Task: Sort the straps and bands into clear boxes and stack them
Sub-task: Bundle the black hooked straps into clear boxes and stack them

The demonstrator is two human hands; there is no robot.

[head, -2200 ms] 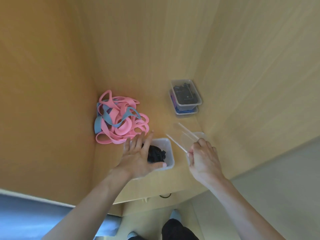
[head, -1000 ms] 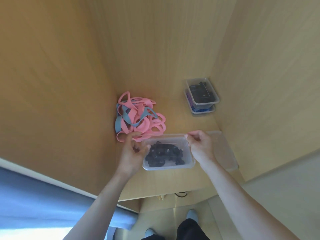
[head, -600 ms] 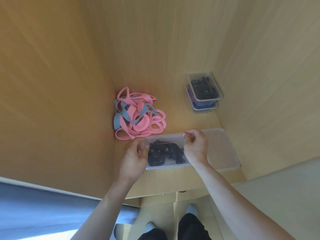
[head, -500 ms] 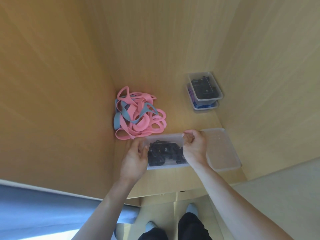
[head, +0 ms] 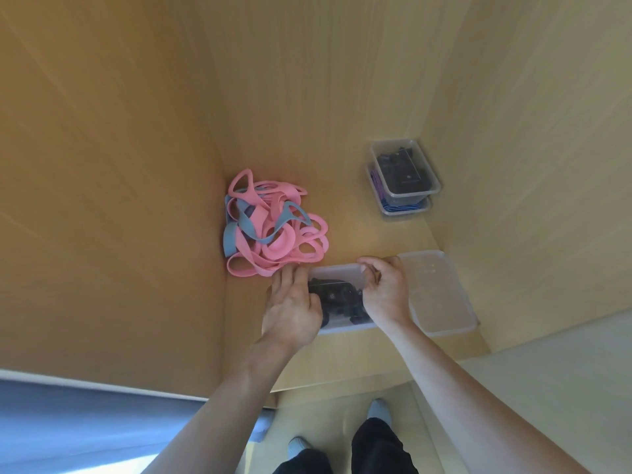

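Plastic box [head: 337, 272] seemed light, stiff, best held endwise. Left grip [head: 290, 304] pressed flat; right grip [head: 384, 292] pinched its rim.

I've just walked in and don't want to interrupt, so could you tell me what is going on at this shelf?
A person is closing, it seems, a clear box of black straps at the front of the wooden shelf. The left hand presses flat on its top; the right hand grips its far edge. An empty clear box sits beside it. Two filled boxes stand stacked in the back corner, and a pile of pink and blue bands lies unsorted.
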